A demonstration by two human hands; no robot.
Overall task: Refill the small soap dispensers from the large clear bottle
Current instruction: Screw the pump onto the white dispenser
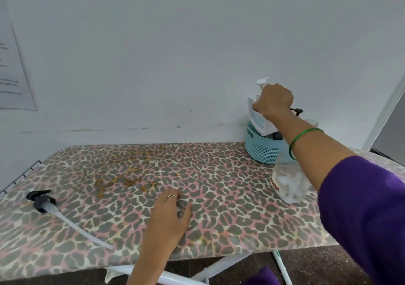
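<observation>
Right hand (274, 100) at right of frame gripping white dispenser (259, 118) in blue basket (258, 149). Left hand (169, 216) flat, relaxed on ironing board (109, 197), lower centre.

Left hand (169, 213) flat, palm down, fingers relaxed; right hand (274, 99) outstretched, fingers curled in grip.

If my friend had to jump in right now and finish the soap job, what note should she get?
Right hand: grips the white pump soap dispenser standing in the round blue plastic basket by the wall.
Left hand: open, resting flat on the leopard-print ironing board.
Large clear plastic bottle: stands on the board in front of the basket, pump off.
Black pump with long tube: lies at the board's left end.
Done: big bottle opened.
Left: lift the dispenser out, open it, pour; a dark-pump dispenser waits behind.
</observation>
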